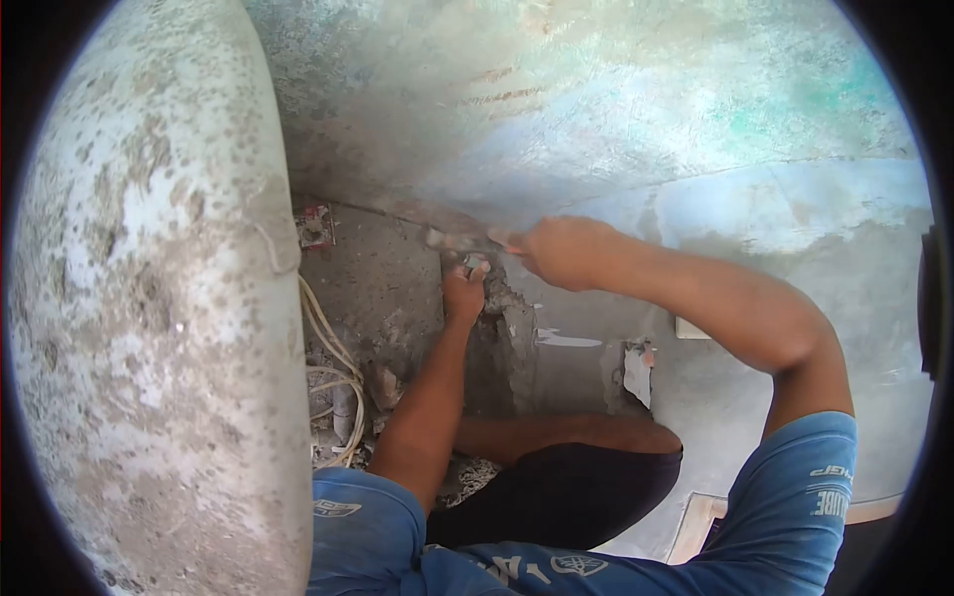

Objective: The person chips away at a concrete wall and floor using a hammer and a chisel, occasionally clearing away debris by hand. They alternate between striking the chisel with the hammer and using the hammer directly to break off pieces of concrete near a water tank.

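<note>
My right hand (568, 252) is closed around the handle of a hammer (457, 240), which is blurred and points left over my other hand. Just below it, my left hand (463, 292) grips a short chisel-like piece (477, 264) with a pale grey end showing at the fingers; its lower part is hidden. Both hands are close to the foot of the wall, by a broken, rough-edged channel (505, 318) in the grey plaster.
A large pale, pitted rounded surface (169, 298) fills the left side. Beige cables (333, 358) hang beside it, near a small red packet (316, 226). The painted wall (696, 89) spans the top. A broken hole (638, 372) shows in the grey plaster at right.
</note>
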A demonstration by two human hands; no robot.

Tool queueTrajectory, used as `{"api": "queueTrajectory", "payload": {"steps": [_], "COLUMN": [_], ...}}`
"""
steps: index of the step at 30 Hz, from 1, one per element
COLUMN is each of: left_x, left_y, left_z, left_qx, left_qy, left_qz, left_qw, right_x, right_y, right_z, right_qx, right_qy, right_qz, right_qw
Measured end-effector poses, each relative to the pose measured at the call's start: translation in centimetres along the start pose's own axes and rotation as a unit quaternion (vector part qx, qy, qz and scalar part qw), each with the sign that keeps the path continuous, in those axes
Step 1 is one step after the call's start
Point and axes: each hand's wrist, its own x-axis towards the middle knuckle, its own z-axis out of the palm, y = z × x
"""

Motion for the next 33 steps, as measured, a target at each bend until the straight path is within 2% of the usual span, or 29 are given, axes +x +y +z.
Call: {"api": "queueTrajectory", "payload": {"steps": [1, 2, 5, 6, 8, 10, 12, 14, 16, 19, 22, 24, 26, 27, 29, 31, 32, 33], "left_x": [-0.3, -0.3, -0.5, -1.0, -1.9, -1.6, -1.0, -0.7, -1.2, -1.0, -0.8, -0.9, 0.0, 0.9, -1.6, -2.6, -2.8, -2.6], "left_y": [-0.9, -1.4, -1.1, -0.5, 1.3, 1.2, 0.6, -0.7, -0.3, -0.5, -0.4, -0.6, -1.0, 0.7, 0.5, 1.8, 2.1, 1.4], "left_z": [0.0, 0.2, 0.0, -0.4, -1.1, -1.2, -1.2, 0.0, -0.2, -0.2, -0.3, -0.5, -0.6, -0.2, -0.8, -1.0, -1.0, -0.9], "left_qx": [-0.098, -0.201, -0.141, -0.141, -0.086, -0.052, -0.01, -0.153, -0.129, -0.111, -0.11, -0.102, 0.158, 0.15, -0.128, -0.098, -0.073, -0.072], "left_qy": [-0.011, -0.014, -0.001, 0.001, 0.004, -0.004, -0.012, 0.012, 0.007, 0.011, 0.015, 0.013, 0.01, 0.017, -0.008, -0.003, 0.005, 0.006], "left_qz": [0.049, 0.098, 0.095, 0.094, 0.047, 0.031, 0.023, 0.083, 0.071, 0.072, 0.077, 0.078, 0.018, 0.033, 0.055, 0.054, 0.061, 0.057], "left_qw": [0.994, 0.975, 0.985, 0.985, 0.995, 0.998, 1.0, 0.985, 0.989, 0.991, 0.991, 0.992, 0.987, 0.988, 0.99, 0.994, 0.995, 0.996], "right_x": [-0.5, -1.4, -2.3, -2.2, -1.8, -1.9, -1.5, -1.4, -2.3, -2.5, -2.6, -2.0, -1.6, -1.2, -1.6, -2.5, -2.7, -2.9], "right_y": [-1.4, -2.8, -5.2, -5.1, -4.5, -1.2, 0.4, -0.5, -3.0, -5.0, -4.5, -1.3, 0.4, 0.7, -1.9, -3.8, -4.4, -5.0], "right_z": [-1.1, -3.2, -7.3, -6.7, -3.9, 1.8, 3.7, 0.1, -3.5, -7.1, -4.6, 1.2, 3.7, 1.8, -1.0, -5.3, -6.2, -7.0], "right_qx": [-0.009, 0.04, 0.168, 0.168, 0.227, 0.159, 0.038, 0.033, 0.084, 0.172, 0.228, 0.12, 0.015, 0.001, -0.004, 0.078, 0.083, 0.151], "right_qy": [0.016, 0.084, 0.28, 0.279, 0.377, 0.157, -0.028, 0.015, 0.114, 0.308, 0.304, 0.13, -0.046, -0.034, 0.047, 0.165, 0.161, 0.238], "right_qz": [0.006, 0.0, -0.069, -0.07, -0.138, -0.052, 0.013, 0.011, -0.004, -0.067, -0.091, -0.02, 0.027, 0.03, -0.002, -0.015, -0.016, -0.031], "right_qw": [1.0, 0.996, 0.943, 0.943, 0.887, 0.973, 0.999, 0.999, 0.99, 0.933, 0.921, 0.984, 0.998, 0.999, 0.999, 0.983, 0.983, 0.959]}}
